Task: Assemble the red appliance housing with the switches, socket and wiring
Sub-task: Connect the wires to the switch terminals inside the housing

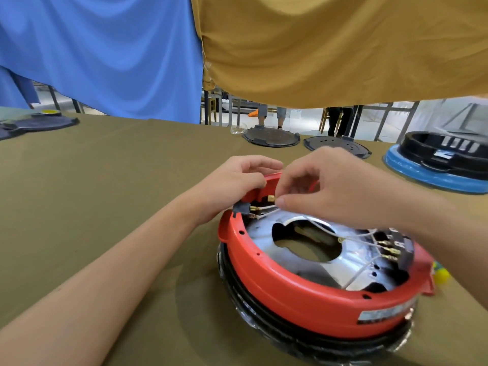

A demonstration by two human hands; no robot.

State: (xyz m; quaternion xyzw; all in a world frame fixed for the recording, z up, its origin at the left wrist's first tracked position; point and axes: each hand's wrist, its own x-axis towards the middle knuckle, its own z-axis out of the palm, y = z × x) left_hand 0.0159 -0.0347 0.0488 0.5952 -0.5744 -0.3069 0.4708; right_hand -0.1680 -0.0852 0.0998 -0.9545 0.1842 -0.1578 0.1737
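The red housing (pixel 290 294) is steadied on the counter (pixel 105 194) at its far rim by the left hand (pixel 237 178). A white wire (pixel 266 208) is pinched by right hand (pixel 330 191) fingers beside the switch terminals; the socket (pixel 396 247) appears wired, connections remaining.

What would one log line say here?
left hand: holds red housing rim | right hand: pinches white wire at black switch | wiring unfinished

Olive-covered table (pixel 105 180); blue curtain (pixel 105 54) beside mustard curtain (pixel 343 48); pale floor (pixel 303 120) beyond.
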